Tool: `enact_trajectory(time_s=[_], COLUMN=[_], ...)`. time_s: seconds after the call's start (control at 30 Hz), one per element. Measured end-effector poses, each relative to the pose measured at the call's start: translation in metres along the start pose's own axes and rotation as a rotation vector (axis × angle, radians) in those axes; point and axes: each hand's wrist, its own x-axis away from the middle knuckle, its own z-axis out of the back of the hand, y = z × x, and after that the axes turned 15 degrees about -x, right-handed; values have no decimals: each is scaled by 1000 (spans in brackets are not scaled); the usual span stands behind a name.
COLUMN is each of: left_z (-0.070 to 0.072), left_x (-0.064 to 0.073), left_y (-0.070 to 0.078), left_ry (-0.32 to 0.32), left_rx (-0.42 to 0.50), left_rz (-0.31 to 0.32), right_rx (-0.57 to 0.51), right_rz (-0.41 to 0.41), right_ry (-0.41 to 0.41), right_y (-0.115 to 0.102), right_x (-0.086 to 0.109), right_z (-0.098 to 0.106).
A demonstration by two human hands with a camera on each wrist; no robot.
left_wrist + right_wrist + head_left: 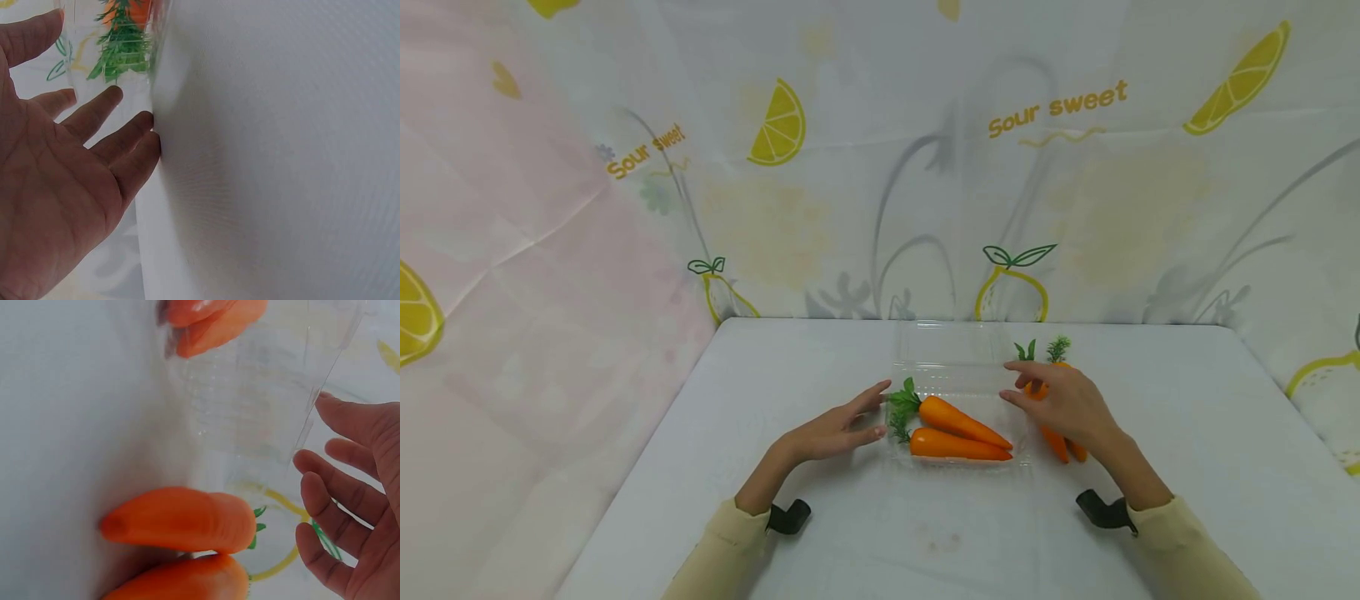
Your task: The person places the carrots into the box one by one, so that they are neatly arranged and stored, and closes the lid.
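Two orange carrots, an upper one [962,421] and a lower one [958,446], lie side by side in a clear plastic box [1022,433], their green tops to the left. The box's clear lid [951,343] is folded back, away from the person. At the box's left side is my left hand [835,429], fingers spread and nothing in its grasp. My right hand [1067,402] is at the right side, its thumb [344,419] right at the clear plastic edge in the right wrist view. Beneath that hand two more carrots [181,519] lie on the table, partly hidden in the head view.
The white table [715,417] stands against a light cloth backdrop [850,208] printed with lemons and lettering. Leafy tops [1058,348] of the outer carrots point toward the table's far edge. A black wrist mount [1102,509] shows at the right cuff.
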Motion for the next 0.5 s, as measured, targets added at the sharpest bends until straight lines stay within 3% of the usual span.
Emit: enact_trajectory(time_s=[0.5], left_z=[-1], left_x=[0], left_y=[-1], left_ry=[0], left_rx=[20], left_rz=[-8], right_rx=[14], right_rz=[-16], right_ry=[90], right_y=[17], right_x=[12], right_z=[4])
